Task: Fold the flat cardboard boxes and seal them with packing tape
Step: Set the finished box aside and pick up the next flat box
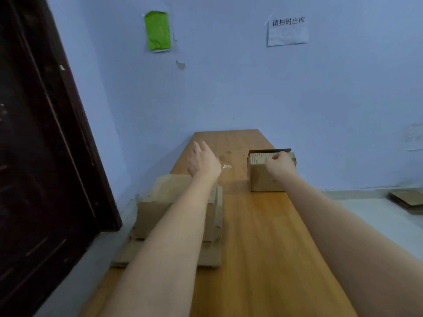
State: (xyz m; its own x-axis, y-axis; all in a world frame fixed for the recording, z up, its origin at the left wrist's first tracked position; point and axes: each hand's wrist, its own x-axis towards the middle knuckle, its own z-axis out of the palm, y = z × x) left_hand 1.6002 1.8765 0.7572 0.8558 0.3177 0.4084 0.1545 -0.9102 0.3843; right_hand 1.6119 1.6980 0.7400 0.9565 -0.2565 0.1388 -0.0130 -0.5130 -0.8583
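One box [263, 177] stands folded, right hand [280, 164] pinching its top, left hand [201, 160] spread; a flat stack [169, 255] awaits.

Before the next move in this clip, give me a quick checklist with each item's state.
1. Folded box stands on the table: ok.
2. Right hand has a grip on the box's top edge, fingers curled: ok.
3. Left hand is free, fingers relaxed, above the table: ok.
4. Tape is ready: a clear strip shows by the left hand; whether it is stuck to the hand, and where the roll is, cannot tell.
5. Box top is sealed: cannot tell, the hand covers it.
6. Flat boxes remain stacked at the table's left edge: ok.
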